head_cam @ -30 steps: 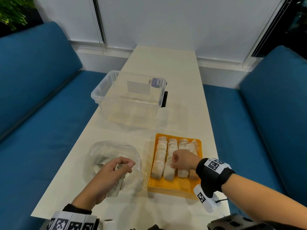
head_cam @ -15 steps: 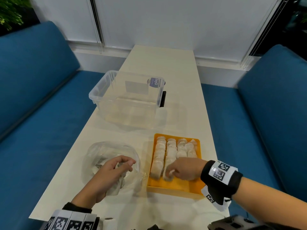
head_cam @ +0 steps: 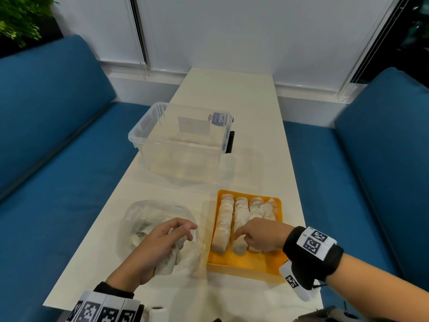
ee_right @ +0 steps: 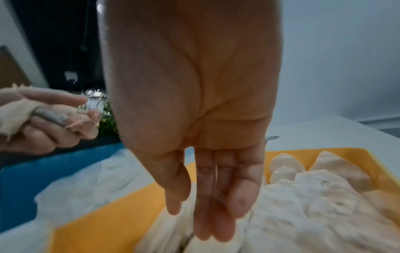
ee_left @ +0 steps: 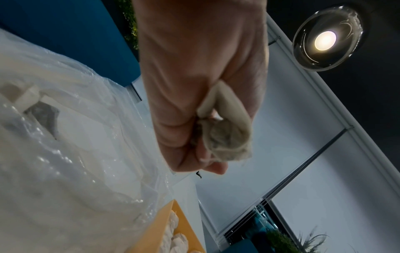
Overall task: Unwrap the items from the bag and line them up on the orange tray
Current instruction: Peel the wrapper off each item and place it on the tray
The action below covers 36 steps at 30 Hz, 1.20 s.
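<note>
An orange tray [head_cam: 243, 267] lies on the white table and holds rows of pale, dumpling-like items [head_cam: 224, 219]. My right hand [head_cam: 239, 238] reaches down onto the near end of the second row. In the right wrist view my right hand [ee_right: 194, 222] has straight fingers, their tips touching the pale items [ee_right: 314, 196] in the tray [ee_right: 97, 214]. My left hand [head_cam: 183, 233] hovers over the clear plastic bag [head_cam: 148, 212] left of the tray and grips a crumpled beige wrapper [head_cam: 169, 263]. Its curled fingers [ee_left: 184, 142] clutch that wrapper [ee_left: 227, 133] in the left wrist view.
A clear plastic storage box [head_cam: 181, 145] stands on the table beyond the bag and tray. Blue sofa seats [head_cam: 69, 182] flank the narrow table on both sides. More pale pieces show through the bag [ee_left: 65, 154].
My right hand has slid toward me along the tray to the near end of the second row and straightened its fingers there. My left hand has stayed over the bag with the wrapper.
</note>
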Tool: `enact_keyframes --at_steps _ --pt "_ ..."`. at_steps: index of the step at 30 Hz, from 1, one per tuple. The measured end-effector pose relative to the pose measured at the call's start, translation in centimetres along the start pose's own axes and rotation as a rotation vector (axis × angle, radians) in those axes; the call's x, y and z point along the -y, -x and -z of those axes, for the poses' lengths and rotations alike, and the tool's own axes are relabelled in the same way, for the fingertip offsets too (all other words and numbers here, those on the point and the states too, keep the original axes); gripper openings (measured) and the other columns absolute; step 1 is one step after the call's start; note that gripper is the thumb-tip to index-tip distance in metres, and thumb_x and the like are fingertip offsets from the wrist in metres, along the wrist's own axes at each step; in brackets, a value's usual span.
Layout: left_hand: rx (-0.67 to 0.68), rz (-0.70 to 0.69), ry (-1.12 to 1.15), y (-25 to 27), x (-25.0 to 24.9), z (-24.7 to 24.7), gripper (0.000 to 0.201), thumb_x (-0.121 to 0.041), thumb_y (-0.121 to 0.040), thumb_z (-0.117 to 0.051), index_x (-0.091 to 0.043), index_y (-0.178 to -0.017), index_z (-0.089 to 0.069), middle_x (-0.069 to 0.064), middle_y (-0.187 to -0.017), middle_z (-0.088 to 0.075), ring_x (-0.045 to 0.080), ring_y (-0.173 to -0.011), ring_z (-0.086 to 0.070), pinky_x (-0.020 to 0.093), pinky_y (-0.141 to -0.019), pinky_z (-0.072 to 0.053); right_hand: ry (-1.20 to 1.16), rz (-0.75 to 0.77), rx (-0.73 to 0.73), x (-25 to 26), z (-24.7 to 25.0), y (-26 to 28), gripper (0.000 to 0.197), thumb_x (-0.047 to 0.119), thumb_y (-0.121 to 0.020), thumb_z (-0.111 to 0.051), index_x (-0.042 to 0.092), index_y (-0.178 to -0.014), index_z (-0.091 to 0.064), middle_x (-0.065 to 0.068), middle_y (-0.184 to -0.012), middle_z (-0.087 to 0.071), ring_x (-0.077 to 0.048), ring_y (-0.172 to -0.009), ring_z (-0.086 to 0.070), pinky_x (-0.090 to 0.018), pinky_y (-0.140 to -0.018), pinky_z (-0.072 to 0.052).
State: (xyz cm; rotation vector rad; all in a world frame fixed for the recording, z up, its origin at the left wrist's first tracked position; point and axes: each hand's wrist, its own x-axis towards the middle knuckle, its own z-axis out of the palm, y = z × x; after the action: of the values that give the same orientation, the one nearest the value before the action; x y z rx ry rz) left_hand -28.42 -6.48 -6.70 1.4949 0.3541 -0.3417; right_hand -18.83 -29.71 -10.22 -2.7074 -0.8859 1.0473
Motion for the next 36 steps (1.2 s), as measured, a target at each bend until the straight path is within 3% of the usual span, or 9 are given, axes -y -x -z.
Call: enact_keyframes --at_steps 6,11,15,17,23,26,28,31,36 --pt "0.074 0.059 0.174 -0.4 -1.0 -0.5 0.028 -0.024 -0.091 -0.048 -0.01 -0.092 -0.072 0.002 -0.074 -0.06 0.016 -0.055 -0.044 0.023 -0.048 -0.039 -0.121 0.112 -0.18 1.8 1.6 1.4 0.03 0.02 -0.097 -0.04 0.024 -0.118 -0.06 0.001 -0.106 -0.066 -0.015 -0.093 -0.06 -0.023 -0.078 -0.043" --pt "0.081 0.098 0.29 -1.0 -1.5 -1.2 0.031 -0.021 -0.09 -0.046 -0.006 -0.1 -0.071 0.003 -0.071 -0.061 0.013 -0.052 -0.05 0.025 -0.053 -0.04 -0.403 0.319 -0.423 6.1 3.6 3.5 0.016 0.036 -0.093 -0.054 0.022 -0.102 -0.056 0.009 -0.079 -0.058 -0.005 -0.072 -0.053 -0.02 -0.066 -0.044" --pt "0.057 0.121 0.325 -1.4 -2.0 -2.3 0.032 -0.02 -0.094 -0.043 -0.008 -0.082 -0.069 0.004 -0.062 -0.062 0.014 -0.055 -0.054 0.027 -0.058 -0.044 -0.529 0.369 -0.317 9.1 3.2 4.2 0.038 0.042 -0.082 -0.067 0.019 -0.099 -0.043 0.009 -0.077 -0.057 -0.003 -0.062 -0.054 -0.017 -0.059 -0.044" --pt "0.048 0.127 0.317 -1.6 -2.1 -2.7 0.035 -0.021 -0.093 -0.046 -0.009 -0.065 -0.065 0.004 -0.056 -0.054 0.013 -0.05 -0.047 0.025 -0.051 -0.042 -0.556 0.312 -0.242 9.7 2.5 3.5 0.048 0.042 -0.08 -0.07 0.019 -0.107 -0.038 0.011 -0.075 -0.054 0.002 -0.055 -0.053 -0.012 -0.053 -0.04" --pt "-0.087 0.027 0.256 -1.8 -1.3 -1.0 0.02 -0.012 -0.095 -0.044 -0.005 -0.086 -0.061 0.004 -0.073 -0.052 0.008 -0.047 -0.043 0.018 -0.042 -0.035 -0.298 0.241 -0.263 8.5 -0.1 1.8 0.023 0.032 -0.09 -0.059 0.016 -0.093 -0.043 0.003 -0.077 -0.054 -0.013 -0.065 -0.048 -0.021 -0.056 -0.035" --pt "-0.117 0.031 0.168 -1.3 -0.7 0.2 0.017 -0.012 -0.093 -0.047 -0.006 -0.082 -0.058 0.004 -0.071 -0.05 0.01 -0.05 -0.038 0.02 -0.045 -0.033 -0.024 0.35 -0.075 8.7 -2.3 1.7 0.024 0.024 -0.093 -0.054 0.011 -0.114 -0.052 -0.009 -0.11 -0.058 -0.023 -0.093 -0.054 -0.031 -0.074 -0.043" --pt "-0.126 0.035 0.117 -1.0 -0.4 0.3 0.016 -0.012 -0.093 -0.047 -0.005 -0.084 -0.058 0.004 -0.072 -0.049 0.011 -0.052 -0.036 0.02 -0.046 -0.033 0.153 0.405 -0.015 9.0 -3.6 1.5 0.029 0.013 -0.094 -0.051 0.008 -0.122 -0.049 -0.016 -0.119 -0.053 -0.033 -0.101 -0.053 -0.037 -0.071 -0.041" --pt "-0.099 0.032 0.099 -0.7 0.2 0.2 0.018 -0.011 -0.094 -0.045 -0.004 -0.085 -0.059 0.005 -0.073 -0.049 0.01 -0.05 -0.035 0.018 -0.044 -0.033 0.335 0.496 0.044 9.5 -4.9 0.7 0.023 -0.005 -0.09 -0.045 0.0 -0.111 -0.052 -0.025 -0.109 -0.05 -0.037 -0.077 -0.053 -0.032 -0.047 -0.029" --pt "-0.095 0.034 0.099 -0.6 0.5 0.7 0.02 -0.013 -0.095 -0.046 -0.006 -0.084 -0.061 0.004 -0.074 -0.051 0.011 -0.052 -0.037 0.017 -0.044 -0.036 0.529 0.527 0.144 9.5 -6.1 -0.1 0.019 -0.004 -0.09 -0.046 -0.003 -0.091 -0.065 -0.022 -0.105 -0.051 -0.028 -0.057 -0.044 -0.029 -0.039 -0.027"
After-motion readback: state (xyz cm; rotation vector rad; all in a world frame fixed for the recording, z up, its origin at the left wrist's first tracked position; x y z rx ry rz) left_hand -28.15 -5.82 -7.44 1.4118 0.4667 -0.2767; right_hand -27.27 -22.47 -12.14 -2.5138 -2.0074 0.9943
